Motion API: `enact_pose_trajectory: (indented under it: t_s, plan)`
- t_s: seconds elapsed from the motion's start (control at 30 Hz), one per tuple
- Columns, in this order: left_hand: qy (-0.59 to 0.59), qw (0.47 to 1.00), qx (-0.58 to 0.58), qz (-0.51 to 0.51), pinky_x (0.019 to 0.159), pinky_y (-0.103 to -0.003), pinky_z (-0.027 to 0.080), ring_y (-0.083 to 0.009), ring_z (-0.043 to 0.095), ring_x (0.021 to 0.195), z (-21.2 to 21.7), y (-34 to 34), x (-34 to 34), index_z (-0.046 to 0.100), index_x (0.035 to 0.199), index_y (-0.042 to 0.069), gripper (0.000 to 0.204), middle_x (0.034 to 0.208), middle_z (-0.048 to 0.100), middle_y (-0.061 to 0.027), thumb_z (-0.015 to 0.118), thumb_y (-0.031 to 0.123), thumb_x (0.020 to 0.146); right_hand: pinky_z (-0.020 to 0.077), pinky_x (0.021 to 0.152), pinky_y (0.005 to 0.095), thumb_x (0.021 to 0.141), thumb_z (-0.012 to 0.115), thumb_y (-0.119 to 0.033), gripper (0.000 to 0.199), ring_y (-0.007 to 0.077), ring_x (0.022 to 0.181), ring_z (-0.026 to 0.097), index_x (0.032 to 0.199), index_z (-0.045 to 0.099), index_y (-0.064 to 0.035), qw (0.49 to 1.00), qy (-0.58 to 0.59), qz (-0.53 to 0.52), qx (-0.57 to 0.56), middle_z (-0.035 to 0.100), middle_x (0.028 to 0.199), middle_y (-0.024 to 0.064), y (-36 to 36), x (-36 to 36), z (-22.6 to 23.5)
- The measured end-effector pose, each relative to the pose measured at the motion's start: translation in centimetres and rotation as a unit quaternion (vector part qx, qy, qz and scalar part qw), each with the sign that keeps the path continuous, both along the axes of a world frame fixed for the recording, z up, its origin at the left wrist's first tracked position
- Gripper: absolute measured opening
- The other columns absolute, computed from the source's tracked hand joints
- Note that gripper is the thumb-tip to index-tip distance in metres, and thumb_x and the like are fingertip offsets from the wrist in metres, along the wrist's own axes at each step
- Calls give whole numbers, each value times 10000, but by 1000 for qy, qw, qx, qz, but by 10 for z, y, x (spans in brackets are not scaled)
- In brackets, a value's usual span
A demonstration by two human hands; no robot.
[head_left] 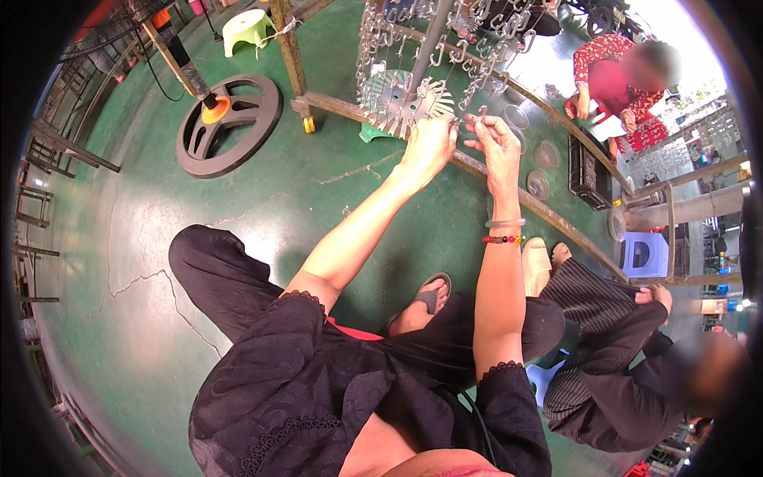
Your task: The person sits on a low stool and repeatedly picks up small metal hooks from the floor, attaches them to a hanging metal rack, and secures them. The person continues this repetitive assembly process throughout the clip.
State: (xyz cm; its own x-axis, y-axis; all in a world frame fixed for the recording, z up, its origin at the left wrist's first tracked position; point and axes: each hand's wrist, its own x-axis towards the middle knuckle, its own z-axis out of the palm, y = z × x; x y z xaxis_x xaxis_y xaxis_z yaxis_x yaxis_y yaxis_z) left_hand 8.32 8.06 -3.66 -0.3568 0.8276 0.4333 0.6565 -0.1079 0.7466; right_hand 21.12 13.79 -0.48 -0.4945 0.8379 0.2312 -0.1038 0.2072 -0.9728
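My left hand [429, 143] reaches forward to a hanging rack [413, 48] of several small metal hooks, its fingers pinched on one small metal hook at the rack's lower edge. My right hand [494, 137] is beside it, fingertips pinched on another small metal hook [482, 111]. A pale bangle and a beaded bracelet [504, 237] sit on my right wrist. A round finned metal disc [397, 99] hangs just behind my left hand. I am seated, in black clothes.
A rusty metal frame bar [548, 211] runs diagonally under my hands. A black wheel-shaped base [230, 123] with a pole lies on the green floor at left. A seated person in striped trousers [604, 318] is at right; another in red [616, 79] sits beyond.
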Motion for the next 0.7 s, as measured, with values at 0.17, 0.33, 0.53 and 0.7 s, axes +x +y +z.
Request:
enact_pose_trajectory:
  t_s: [0.17,0.33,0.53,0.7]
  plan:
    - [-16,1000,11,10,552,-344,505,-213,629,501,-5,-1,2,658,952,11,185,634,632,-140,548,139,875,515,676,243,892,587,-129,145,90,860,586,977,636,-23,999,-17,-33,22,637,948,26,0,0,-1]
    - [37,998,6,45,608,-377,502,-281,648,625,-2,-7,6,670,929,52,171,707,644,-146,582,181,860,496,658,232,873,604,-124,141,78,808,574,965,642,-25,996,-46,-43,56,631,905,10,2,-2,-1]
    - [58,997,3,40,644,-404,497,-315,642,705,-1,-9,3,684,914,98,149,743,649,-135,596,199,849,458,714,264,844,632,-128,162,99,795,553,955,647,-12,988,-91,-66,102,616,899,37,4,-8,-2]
    - [26,999,-12,22,634,-441,486,-332,633,723,-2,-10,3,641,873,74,166,748,644,-136,580,228,856,443,753,292,819,653,-123,176,129,805,549,960,658,-18,981,-105,-81,144,585,948,61,5,-12,-5]
